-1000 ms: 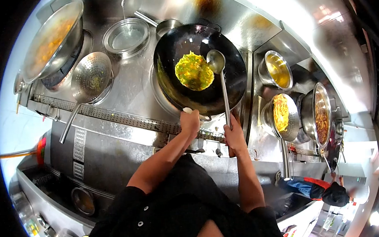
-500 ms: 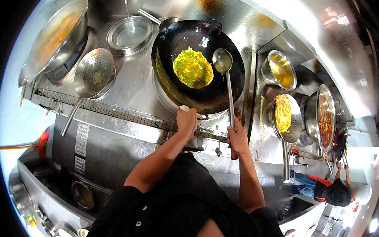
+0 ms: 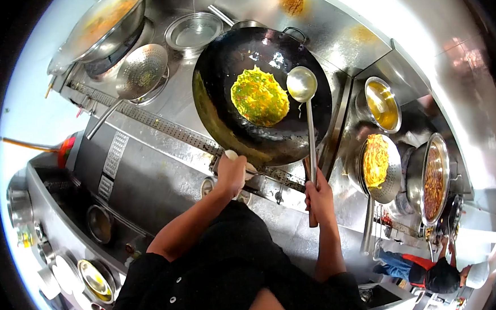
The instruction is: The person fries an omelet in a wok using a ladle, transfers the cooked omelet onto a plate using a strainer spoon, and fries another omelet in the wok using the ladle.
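Note:
A black wok [image 3: 211,112] holds a flat yellow-green omelette [image 3: 260,96] near its middle. My left hand [image 3: 231,172] is closed on the wok's near handle with a pale cloth under the fingers. With my right hand [image 3: 319,196] I grip the long handle of a steel ladle [image 3: 302,84]; a wooden handle [image 3: 313,210] also runs through the same grip. The ladle's bowl hangs over the wok's right side, beside the omelette and apart from it.
A perforated strainer [image 3: 142,71] and a water bowl [image 3: 193,31] are at the left. On the right stand an oil bowl [image 3: 382,104], a strainer with a yellow omelette [image 3: 375,159] and a bowl of dark food [image 3: 432,179]. A co-worker [image 3: 441,275] stands at the far lower right.
The wok has come nearer to me with my left hand on it, and its near side has moved left. The ladle has moved slightly right. The whole view has turned.

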{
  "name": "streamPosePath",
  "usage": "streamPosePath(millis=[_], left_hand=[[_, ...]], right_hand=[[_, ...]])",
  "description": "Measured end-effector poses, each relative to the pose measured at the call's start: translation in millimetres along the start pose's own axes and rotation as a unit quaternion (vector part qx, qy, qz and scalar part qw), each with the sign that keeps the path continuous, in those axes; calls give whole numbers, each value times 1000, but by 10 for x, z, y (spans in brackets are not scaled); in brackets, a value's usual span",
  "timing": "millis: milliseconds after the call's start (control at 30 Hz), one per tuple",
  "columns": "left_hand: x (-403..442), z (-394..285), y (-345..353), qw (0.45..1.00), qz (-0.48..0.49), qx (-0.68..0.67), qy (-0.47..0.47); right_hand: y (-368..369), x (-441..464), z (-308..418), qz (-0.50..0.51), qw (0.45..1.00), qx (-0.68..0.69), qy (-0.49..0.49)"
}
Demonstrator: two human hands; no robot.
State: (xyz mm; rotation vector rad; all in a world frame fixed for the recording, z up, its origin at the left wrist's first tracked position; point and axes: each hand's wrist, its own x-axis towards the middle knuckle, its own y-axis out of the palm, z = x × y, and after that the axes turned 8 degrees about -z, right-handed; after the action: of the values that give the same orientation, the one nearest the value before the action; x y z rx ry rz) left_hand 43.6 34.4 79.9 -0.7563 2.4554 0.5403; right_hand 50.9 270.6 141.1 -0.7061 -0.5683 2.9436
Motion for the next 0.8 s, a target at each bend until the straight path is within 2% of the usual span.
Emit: streamPosePath(millis=[33,133,167,267,400,500,667,800], left_hand=[[-19,103,-99,999,19,30,-23],[-426,73,-256,999,-33,19,22],[-569,-20,-370,998,-9,58,-21],[-785,121,-702,994,-7,104,-38],[-1083,237,-1138,996,29,66,-46],[-1302,284,-1311,998,-24,1,-60],[-1285,714,-1854,989,5,114,-94],[-1340,748,-1933,985,-26,127,-111]], right_hand=[[-39,-86,-38,-6,1000,-9,7],[-70,-488,-115,-11,1000,1,-3],[-68,-615,-177,-12,1000,-6,1],[-60,-1018,-384,-12,999,-23,19],[5,-1539,-476,8,997,-70,42],[111,-1881,-572,20,993,-112,45],[206,-2198,-727,53,987,-145,48],[236,-2249,-820,69,985,-145,68]])
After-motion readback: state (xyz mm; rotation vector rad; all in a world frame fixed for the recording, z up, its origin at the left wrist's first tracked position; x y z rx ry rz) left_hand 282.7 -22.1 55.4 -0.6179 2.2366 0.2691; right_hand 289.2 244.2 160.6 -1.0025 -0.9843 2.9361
